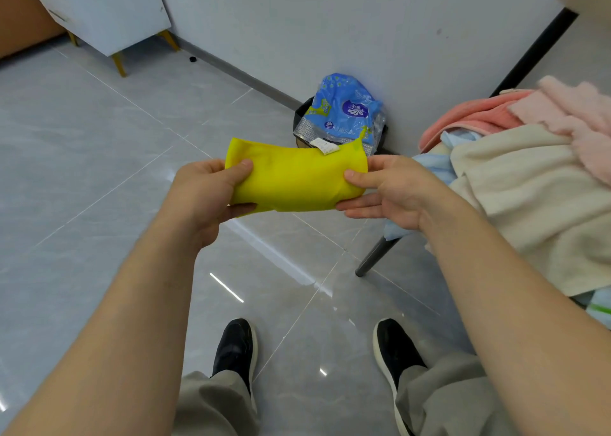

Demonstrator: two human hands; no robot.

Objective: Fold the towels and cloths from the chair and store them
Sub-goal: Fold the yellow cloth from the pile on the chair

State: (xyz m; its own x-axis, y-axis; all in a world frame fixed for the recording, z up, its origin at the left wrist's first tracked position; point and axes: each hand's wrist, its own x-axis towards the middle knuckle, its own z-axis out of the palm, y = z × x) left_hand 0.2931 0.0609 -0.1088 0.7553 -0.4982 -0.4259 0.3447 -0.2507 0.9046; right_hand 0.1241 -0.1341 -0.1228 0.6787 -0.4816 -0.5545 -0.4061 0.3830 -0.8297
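Observation:
A folded yellow cloth with a small white label hangs in the air in front of me, stretched between both hands. My left hand pinches its left end, thumb on top and fingers underneath. My right hand holds its right end the same way, thumb on top and fingers below. To the right, a chair with dark legs carries a heap of towels: a cream towel, pink ones and light blue cloth.
A dark bin stuffed with a blue plastic package stands against the wall behind the cloth. A white cabinet on gold legs is at the far left. Glossy grey floor tiles lie all around my feet.

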